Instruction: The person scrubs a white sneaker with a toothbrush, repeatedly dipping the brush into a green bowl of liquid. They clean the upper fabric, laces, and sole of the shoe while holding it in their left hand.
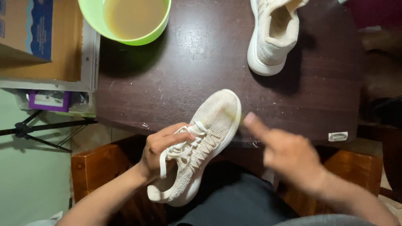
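While tilted over the table (pixel 176 83) edge, sneaker (pixel 201 142) gripped at laces by left hand (pixel 161 148). Right hand (pixel 289 155) beside toe, blurred, forefinger out, holding nothing.

Parts hidden, cut off or blurred around the dark table

At 12 o'clock the green bowl (pixel 125 23) and the second shoe (pixel 274 33) are cut by the top edge. The right hand (pixel 289 155) is blurred, so I cannot tell if something is between its fingers. The left hand (pixel 161 148) covers part of the laces of the near shoe (pixel 205 142). At 10 o'clock the cardboard box (pixel 29 29) is cut off.
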